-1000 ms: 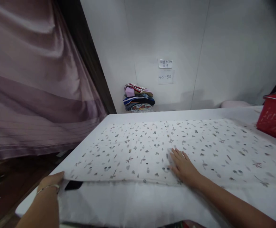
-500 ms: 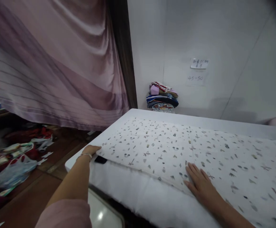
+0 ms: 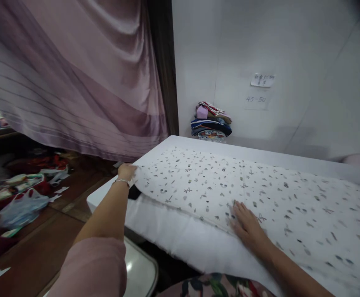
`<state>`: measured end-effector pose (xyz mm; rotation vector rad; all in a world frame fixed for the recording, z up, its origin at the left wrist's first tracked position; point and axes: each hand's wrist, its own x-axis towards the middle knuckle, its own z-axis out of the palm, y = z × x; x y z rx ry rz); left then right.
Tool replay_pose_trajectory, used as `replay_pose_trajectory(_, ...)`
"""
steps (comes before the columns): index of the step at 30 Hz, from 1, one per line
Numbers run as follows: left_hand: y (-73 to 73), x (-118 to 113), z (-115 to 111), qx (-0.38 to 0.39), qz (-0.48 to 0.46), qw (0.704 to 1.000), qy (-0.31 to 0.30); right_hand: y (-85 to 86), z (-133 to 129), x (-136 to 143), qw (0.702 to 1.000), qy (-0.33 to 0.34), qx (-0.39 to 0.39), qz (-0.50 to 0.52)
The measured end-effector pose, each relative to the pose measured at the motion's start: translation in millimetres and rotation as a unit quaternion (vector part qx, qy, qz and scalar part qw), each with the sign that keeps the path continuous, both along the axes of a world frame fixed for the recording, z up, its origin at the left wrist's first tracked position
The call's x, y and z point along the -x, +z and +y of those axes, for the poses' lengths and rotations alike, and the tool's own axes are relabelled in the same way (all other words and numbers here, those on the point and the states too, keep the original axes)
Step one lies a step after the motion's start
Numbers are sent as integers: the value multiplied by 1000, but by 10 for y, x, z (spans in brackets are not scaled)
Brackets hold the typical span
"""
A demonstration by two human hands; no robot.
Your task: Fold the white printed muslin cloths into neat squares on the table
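A long white cloth with small printed figures (image 3: 204,185) lies spread over a white-covered table (image 3: 195,142). At its left end, my left hand (image 3: 126,172) pinches the near corner, which is slightly raised, with a bracelet on the wrist. A small black object (image 3: 134,192) shows under that corner. Along the cloth's near edge, further right, my right hand (image 3: 248,225) rests flat with its fingers spread, slightly blurred.
Folded fabrics (image 3: 211,123) are stacked beyond the table's far edge, by the wall. A pink curtain (image 3: 105,82) hangs at the left. Plastic bags (image 3: 23,210) lie on the floor, lower left. A pale stool (image 3: 138,268) stands below the table's near edge.
My left hand has moved up and away with the cloth corner, which lifts a little. My right hand has slid slightly left along the near edge. The view has shifted slightly.
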<state>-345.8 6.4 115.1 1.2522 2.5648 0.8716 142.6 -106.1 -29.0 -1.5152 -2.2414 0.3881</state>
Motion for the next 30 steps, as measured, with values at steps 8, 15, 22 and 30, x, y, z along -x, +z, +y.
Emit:
replay_pose_trajectory(8, 764, -2376, 450, -111, 17, 954, -279, 758, 121, 3, 867, -53, 196, 456)
replay_pose_trajectory(15, -81, -5051, -347, -47, 61, 762, -643, 743, 160, -1087, 764, -167, 184, 596)
replay_pose_trajectory(22, -814, -5463, -1167, -34, 84, 694, -715, 453, -329, -1806, 653, -278, 252, 658)
replay_pose_trajectory(30, -890, -4917, -1250, -55, 153, 694, -702, 555, -366, -1852, 688, -295, 300, 591)
